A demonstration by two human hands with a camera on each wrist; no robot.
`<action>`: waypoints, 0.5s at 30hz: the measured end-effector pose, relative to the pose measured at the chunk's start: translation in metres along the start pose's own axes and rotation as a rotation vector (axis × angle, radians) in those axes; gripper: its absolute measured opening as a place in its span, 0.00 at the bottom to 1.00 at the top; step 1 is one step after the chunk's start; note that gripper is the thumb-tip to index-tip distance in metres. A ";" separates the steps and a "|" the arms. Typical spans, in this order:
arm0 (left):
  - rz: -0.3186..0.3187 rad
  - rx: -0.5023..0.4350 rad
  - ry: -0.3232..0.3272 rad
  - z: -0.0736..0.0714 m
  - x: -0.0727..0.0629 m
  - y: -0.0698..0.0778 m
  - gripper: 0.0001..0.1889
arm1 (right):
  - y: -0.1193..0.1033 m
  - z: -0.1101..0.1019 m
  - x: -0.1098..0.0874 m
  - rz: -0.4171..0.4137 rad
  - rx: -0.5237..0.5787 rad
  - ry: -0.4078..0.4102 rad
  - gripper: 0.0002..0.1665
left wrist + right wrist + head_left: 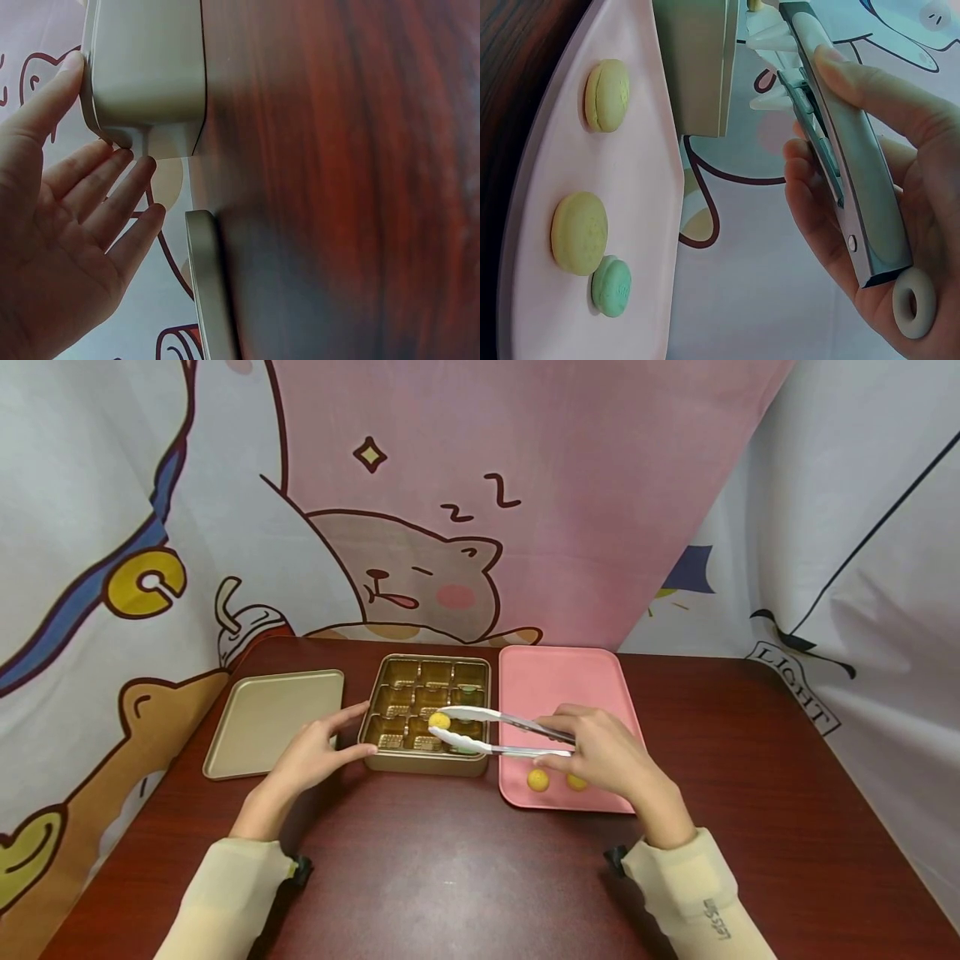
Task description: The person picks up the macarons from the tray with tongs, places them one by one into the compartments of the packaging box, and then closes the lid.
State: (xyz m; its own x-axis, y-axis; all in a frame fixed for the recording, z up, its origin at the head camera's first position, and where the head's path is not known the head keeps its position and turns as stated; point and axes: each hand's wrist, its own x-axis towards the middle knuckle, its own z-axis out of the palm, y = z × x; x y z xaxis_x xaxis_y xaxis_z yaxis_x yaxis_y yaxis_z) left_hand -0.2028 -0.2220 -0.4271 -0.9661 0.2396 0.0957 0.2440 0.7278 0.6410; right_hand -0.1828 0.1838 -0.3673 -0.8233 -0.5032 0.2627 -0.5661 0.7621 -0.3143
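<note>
Lengthwise roughly left-to-right, the tongs [517, 722] point left, holding a yellow macaron [439, 721].

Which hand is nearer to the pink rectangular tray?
Right. The right hand is above the pink tray, gripping silver tongs with white tips; the left hand is farther away, at the left side of the gold compartmented box standing left of the tray.
</note>
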 end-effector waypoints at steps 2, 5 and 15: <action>-0.001 -0.003 -0.001 0.000 0.000 0.000 0.40 | 0.000 0.000 0.001 -0.003 -0.001 0.001 0.26; -0.001 -0.005 -0.002 0.000 0.000 0.000 0.40 | -0.001 0.001 0.001 -0.007 0.001 0.002 0.27; -0.004 0.001 -0.004 0.000 0.000 0.001 0.39 | -0.001 0.000 0.001 0.005 -0.019 0.003 0.31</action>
State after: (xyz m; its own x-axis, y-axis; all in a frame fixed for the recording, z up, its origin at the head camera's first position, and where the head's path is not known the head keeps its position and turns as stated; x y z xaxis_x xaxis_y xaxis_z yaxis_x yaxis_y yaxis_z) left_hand -0.2024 -0.2216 -0.4265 -0.9668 0.2390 0.0901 0.2401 0.7297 0.6403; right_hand -0.1828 0.1828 -0.3672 -0.8260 -0.4981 0.2640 -0.5610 0.7724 -0.2978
